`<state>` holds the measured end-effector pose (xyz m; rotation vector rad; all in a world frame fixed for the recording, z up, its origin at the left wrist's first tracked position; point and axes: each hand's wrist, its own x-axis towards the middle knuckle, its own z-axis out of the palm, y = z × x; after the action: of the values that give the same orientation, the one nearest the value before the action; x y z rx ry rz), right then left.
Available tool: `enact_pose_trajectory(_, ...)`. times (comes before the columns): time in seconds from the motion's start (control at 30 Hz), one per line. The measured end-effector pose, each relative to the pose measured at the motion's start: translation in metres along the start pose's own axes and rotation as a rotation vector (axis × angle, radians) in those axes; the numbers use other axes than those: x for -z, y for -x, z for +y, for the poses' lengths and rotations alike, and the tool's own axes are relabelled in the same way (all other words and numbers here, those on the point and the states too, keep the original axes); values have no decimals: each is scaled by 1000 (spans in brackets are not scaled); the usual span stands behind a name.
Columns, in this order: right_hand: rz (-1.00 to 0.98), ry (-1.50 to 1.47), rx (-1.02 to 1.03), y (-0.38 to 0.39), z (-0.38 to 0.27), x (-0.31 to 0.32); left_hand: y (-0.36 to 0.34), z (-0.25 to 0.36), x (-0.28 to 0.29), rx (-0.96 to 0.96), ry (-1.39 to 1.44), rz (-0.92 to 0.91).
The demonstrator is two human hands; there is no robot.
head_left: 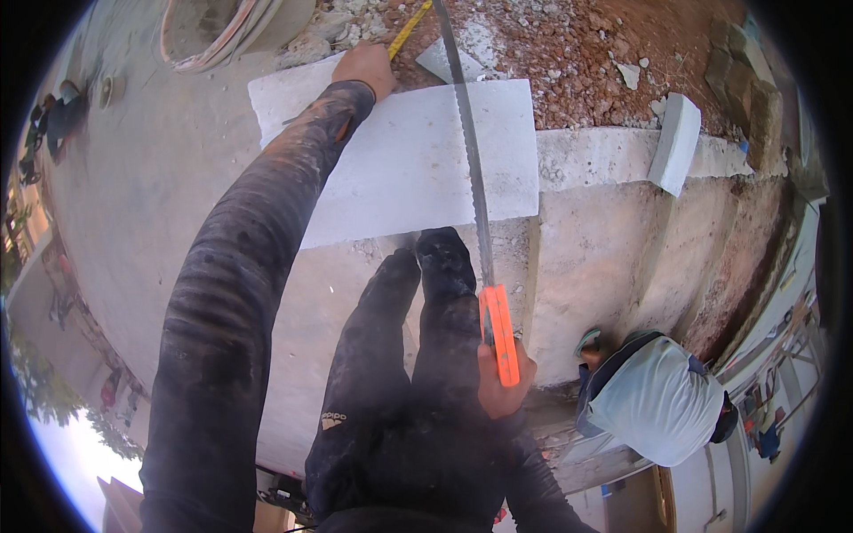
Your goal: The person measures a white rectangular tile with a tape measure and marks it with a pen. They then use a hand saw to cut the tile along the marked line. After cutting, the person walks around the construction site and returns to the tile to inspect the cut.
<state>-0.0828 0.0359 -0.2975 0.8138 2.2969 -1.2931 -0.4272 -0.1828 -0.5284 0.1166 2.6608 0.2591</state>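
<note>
A hand saw with an orange handle (500, 336) is gripped in my right hand (503, 380), in front of my legs. Its long toothed blade (473, 160) points away from me and passes over the right part of a white panel (404, 164); I cannot tell whether it touches. My left hand (366, 71) is closed at the panel's far edge, with a yellow strip like a measuring tape (410, 31) running out from it. The fingertips of that hand are hidden. A smaller white offcut (449, 62) lies just beyond the panel, partly behind the blade.
Reddish broken soil (586, 53) borders the concrete ledge (591, 160). Another white piece (676, 145) lies across that ledge at right. A bucket (275, 27) with looped hose stands at far left. Near right, a person in a pale shirt (657, 400) bends over.
</note>
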Motion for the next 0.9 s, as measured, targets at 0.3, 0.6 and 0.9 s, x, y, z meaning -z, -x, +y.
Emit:
enact_pose_trajectory(0.3, 10, 14, 14, 1, 0, 0, 0, 2, 5, 11, -28, -47)
enact_pose_trajectory(0.6, -1, -60, -45, 8, 20, -17, -6, -2, 6, -5, -64, -150)
enact_pose_trajectory(0.9, 73, -83, 38, 6, 39, -32, -21, -12, -14, 18, -74, -194)
